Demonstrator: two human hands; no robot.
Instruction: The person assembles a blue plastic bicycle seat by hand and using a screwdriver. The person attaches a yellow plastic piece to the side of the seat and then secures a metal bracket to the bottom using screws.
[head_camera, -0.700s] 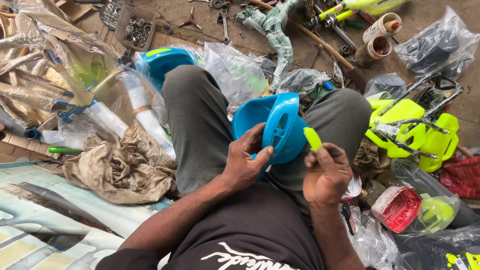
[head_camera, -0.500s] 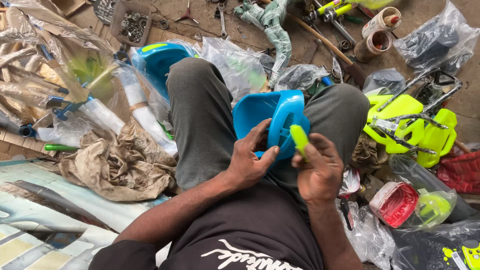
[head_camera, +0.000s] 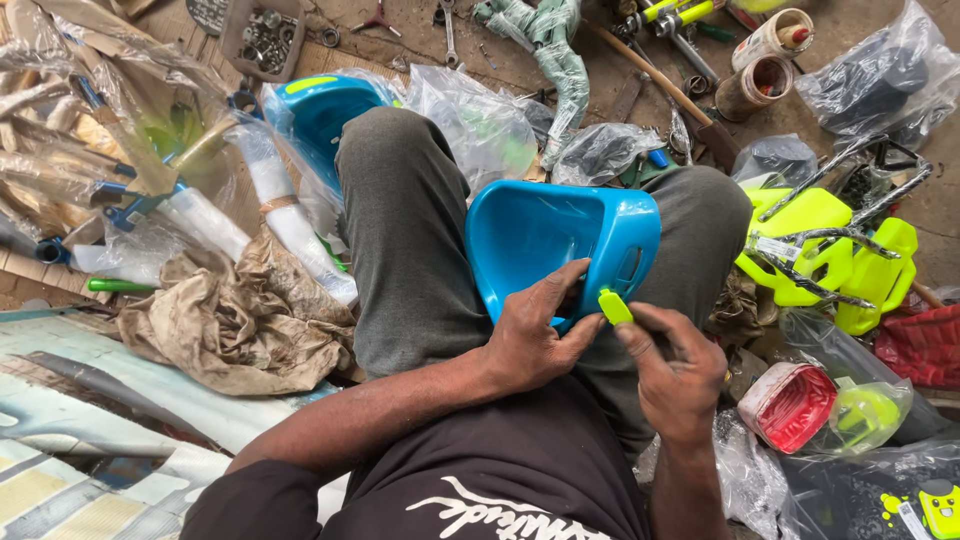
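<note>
A blue plastic seat shell (head_camera: 560, 240) rests between my knees, its hollow side facing me. My left hand (head_camera: 540, 335) grips its near lower edge, thumb inside the rim. A small lime-green plastic piece (head_camera: 614, 306) is pinched in the fingers of my right hand (head_camera: 675, 375), and it touches the seat's lower right edge beside a slot. I sit on the floor in grey trousers and a dark shirt.
Another blue plastic part (head_camera: 325, 110) lies in a clear bag past my left knee. Lime-green plastic parts and metal rods (head_camera: 830, 255) sit at the right, a red and green part (head_camera: 800, 405) below them. Crumpled cloth (head_camera: 225, 315), bagged tubes and scattered tools surround me.
The seat has turned so its hollow faces me. My right hand has brought the green piece down from the seat's side to its lower edge.
</note>
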